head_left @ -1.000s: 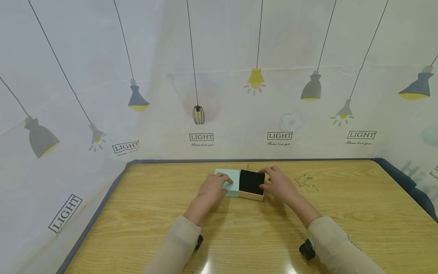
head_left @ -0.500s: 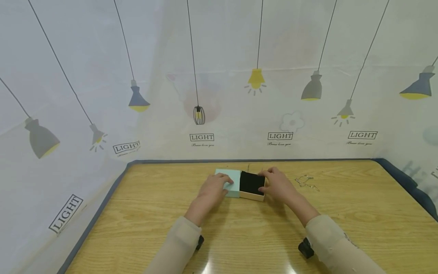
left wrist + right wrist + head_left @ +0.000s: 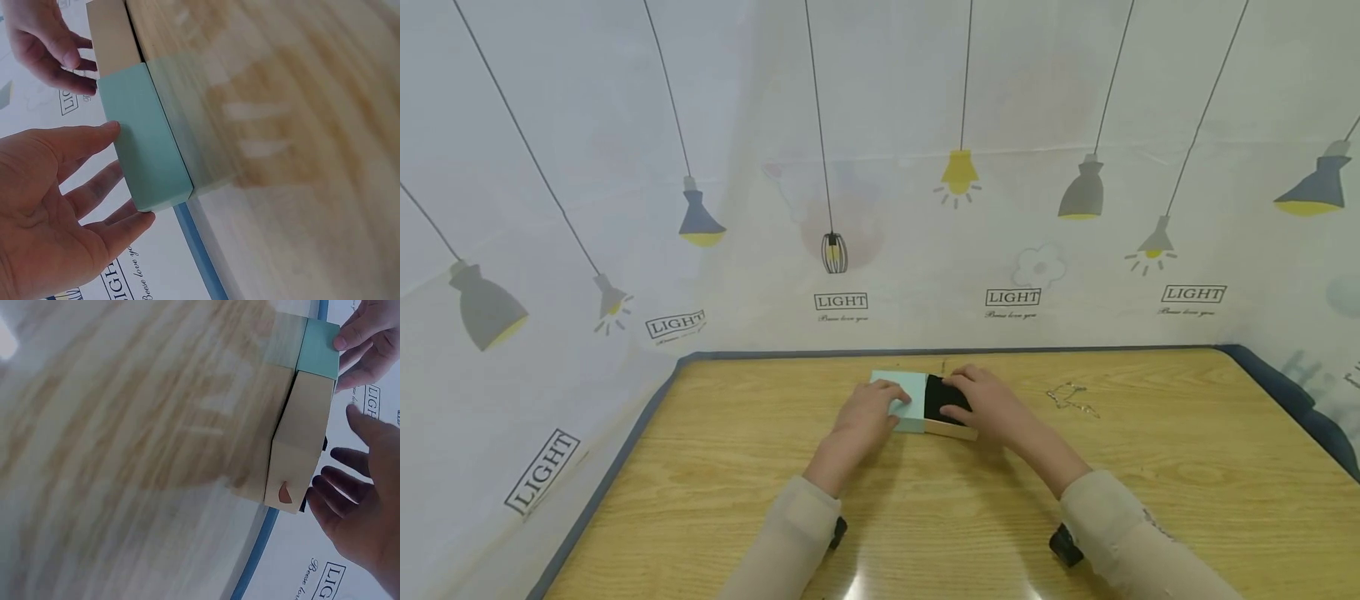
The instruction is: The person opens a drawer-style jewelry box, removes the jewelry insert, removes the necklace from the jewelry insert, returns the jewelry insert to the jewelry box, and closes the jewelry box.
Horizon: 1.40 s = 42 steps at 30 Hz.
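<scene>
A mint-green box sleeve (image 3: 901,404) lies on the table with its cream drawer (image 3: 951,430) slid out to the right. Inside the drawer is a black pad (image 3: 938,402). My left hand (image 3: 867,412) holds the sleeve, its thumb at the front edge and fingers over the top and left end. Over the drawer's right part is my right hand (image 3: 992,406), thumb and fingers spread above the pad. In the right wrist view, bits of the black pad (image 3: 304,505) show past the drawer's edge. Whether the right fingertips touch the pad I cannot tell.
A thin silver chain (image 3: 1071,399) lies loose on the wooden table (image 3: 925,517), right of the box. Some thin thing (image 3: 943,365) shows just behind the box. A printed cloth (image 3: 917,250) hangs beyond the table's far edge.
My right hand has moved left from the drawer's right end to over the black pad, covering part of it. My left hand and the box have stayed in place.
</scene>
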Each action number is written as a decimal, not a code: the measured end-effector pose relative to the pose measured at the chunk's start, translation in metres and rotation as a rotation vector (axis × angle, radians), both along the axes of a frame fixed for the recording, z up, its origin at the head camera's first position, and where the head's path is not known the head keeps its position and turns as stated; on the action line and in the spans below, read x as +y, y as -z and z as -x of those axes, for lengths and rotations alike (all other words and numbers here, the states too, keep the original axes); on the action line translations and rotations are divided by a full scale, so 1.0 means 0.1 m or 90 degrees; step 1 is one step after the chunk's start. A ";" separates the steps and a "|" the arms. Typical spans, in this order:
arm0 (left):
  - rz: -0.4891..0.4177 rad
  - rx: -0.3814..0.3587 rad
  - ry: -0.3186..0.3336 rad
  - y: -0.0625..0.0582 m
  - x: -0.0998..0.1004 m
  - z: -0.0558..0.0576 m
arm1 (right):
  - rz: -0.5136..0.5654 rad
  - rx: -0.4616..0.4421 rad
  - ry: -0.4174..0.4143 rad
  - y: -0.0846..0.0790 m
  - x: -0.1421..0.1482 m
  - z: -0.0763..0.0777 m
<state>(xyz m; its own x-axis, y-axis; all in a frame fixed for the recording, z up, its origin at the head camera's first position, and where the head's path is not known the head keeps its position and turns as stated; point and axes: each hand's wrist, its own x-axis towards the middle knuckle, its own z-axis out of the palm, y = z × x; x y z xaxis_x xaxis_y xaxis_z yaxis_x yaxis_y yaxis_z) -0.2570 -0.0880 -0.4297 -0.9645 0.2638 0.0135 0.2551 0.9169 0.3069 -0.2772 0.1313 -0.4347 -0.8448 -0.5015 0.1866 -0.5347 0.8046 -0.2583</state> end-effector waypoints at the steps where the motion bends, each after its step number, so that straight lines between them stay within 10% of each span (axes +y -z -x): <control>1: 0.001 -0.001 0.000 0.00 0.00 0.00 | 0.001 -0.016 -0.014 0.01 -0.01 0.00; 12: 0.002 -0.004 -0.007 0.00 0.01 0.00 | -0.115 -0.063 -0.060 0.09 -0.07 0.06; 22: 0.002 0.003 0.000 0.01 0.01 0.01 | -0.038 -0.017 0.009 0.08 0.03 0.04; 42: -0.013 -0.008 -0.011 0.01 0.01 0.01 | 0.022 -0.157 0.070 0.07 0.08 0.06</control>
